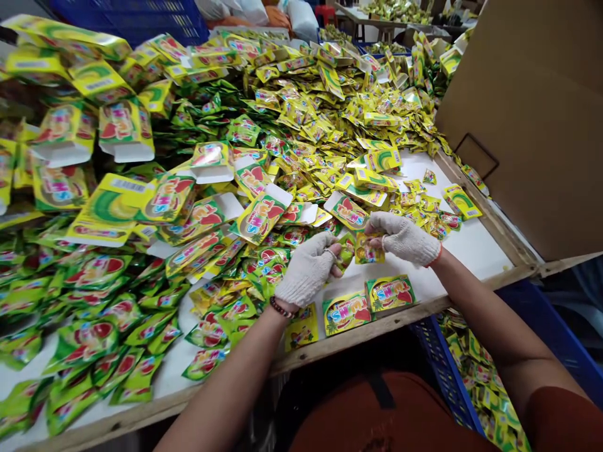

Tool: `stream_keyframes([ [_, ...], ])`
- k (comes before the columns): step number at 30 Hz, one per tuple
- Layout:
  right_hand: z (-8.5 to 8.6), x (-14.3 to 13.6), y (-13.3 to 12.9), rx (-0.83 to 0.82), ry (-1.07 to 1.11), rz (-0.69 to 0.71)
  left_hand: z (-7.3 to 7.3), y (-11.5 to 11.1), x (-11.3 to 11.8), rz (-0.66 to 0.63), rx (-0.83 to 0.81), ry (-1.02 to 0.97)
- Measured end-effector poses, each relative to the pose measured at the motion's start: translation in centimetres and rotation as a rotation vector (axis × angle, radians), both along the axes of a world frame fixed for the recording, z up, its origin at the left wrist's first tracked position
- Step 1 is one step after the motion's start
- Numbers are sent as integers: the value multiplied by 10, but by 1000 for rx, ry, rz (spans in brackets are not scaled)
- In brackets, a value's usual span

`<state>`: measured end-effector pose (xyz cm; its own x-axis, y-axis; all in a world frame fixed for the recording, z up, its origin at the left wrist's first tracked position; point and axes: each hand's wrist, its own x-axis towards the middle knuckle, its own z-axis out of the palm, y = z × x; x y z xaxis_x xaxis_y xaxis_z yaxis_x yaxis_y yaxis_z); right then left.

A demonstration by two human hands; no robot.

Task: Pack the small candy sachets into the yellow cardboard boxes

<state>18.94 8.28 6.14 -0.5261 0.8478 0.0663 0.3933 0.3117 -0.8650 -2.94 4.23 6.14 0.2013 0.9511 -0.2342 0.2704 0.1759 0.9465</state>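
Between fingertips (pixel 335 249), left hand (pixel 308 267) pinches a green packet (pixel 347 252), right hand (pixel 401 238) a yellow packet (pixel 367 255).

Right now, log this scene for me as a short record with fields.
Left hand: left hand in pale glove, fingers closed on a green packet
Right hand: right hand in pale glove, fingers closed on a yellow packet
Near edge: two cartons side by side
Lower right: blue crate holding packs
Upper right: brown cardboard

Bright ctr, blurry L edge
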Motion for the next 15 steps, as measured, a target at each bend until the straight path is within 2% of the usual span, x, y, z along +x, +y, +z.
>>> stream_keyframes([
  [3,8,-19,-1,-38,52,73,1,1,-1,-33,-32,-97],
  [7,10,-36,-1,57,28,-66,0,2,-7,11,-27,-208],
  [10,3,-38,-2,-8,85,-129,-4,4,-8,43,-46,-289],
  [13,-3,-35,-4,-76,127,-113,-6,5,-8,20,-48,-269],
  [15,-5,-34,-6,-71,157,-159,-6,4,-8,27,-31,-253],
])
